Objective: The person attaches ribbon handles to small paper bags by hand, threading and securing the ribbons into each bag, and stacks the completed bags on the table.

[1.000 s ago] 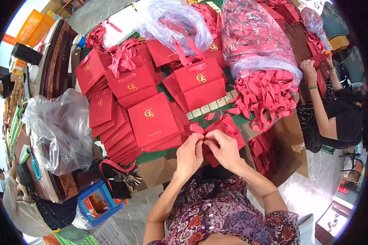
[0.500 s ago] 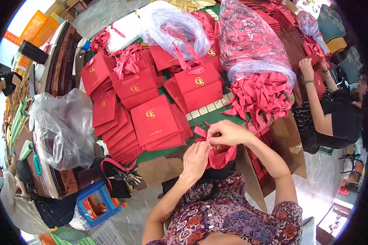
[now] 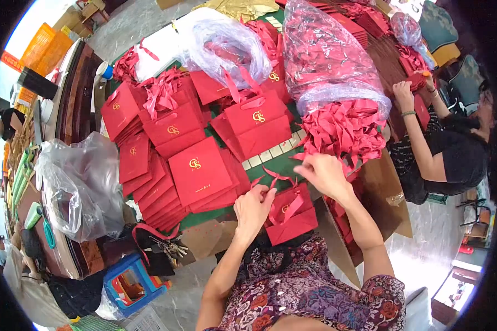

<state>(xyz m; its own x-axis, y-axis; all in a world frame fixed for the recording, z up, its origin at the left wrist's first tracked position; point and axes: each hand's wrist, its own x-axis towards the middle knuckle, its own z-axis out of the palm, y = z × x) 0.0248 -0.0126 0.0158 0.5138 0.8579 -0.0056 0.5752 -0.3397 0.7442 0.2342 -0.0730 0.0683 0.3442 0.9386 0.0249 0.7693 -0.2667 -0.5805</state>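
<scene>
A small red gift bag (image 3: 295,223) with a gold logo lies at the table's front edge, its ribbon handle looped over its face. My left hand (image 3: 253,209) is closed at the bag's upper left, pinching a red ribbon. To the upper right of the bag, my right hand (image 3: 321,174) is raised beside a heap of loose red ribbons (image 3: 345,129), thumb apart from the fingers; nothing shows in it. Flat red bags (image 3: 200,172) are stacked left of my hands, and a bag with raised handles (image 3: 258,122) stands behind them.
A large plastic bag of ribbons (image 3: 331,55) lies at the back. Clear plastic (image 3: 80,185) covers the left side, near keys (image 3: 174,248) and a blue stool (image 3: 132,284). An open cardboard box (image 3: 384,190) stands right. Another person (image 3: 444,149) works at the far right.
My hands have moved apart; the right went up and right towards the ribbon heap. The small bag is now more exposed. The view has shifted slightly.
</scene>
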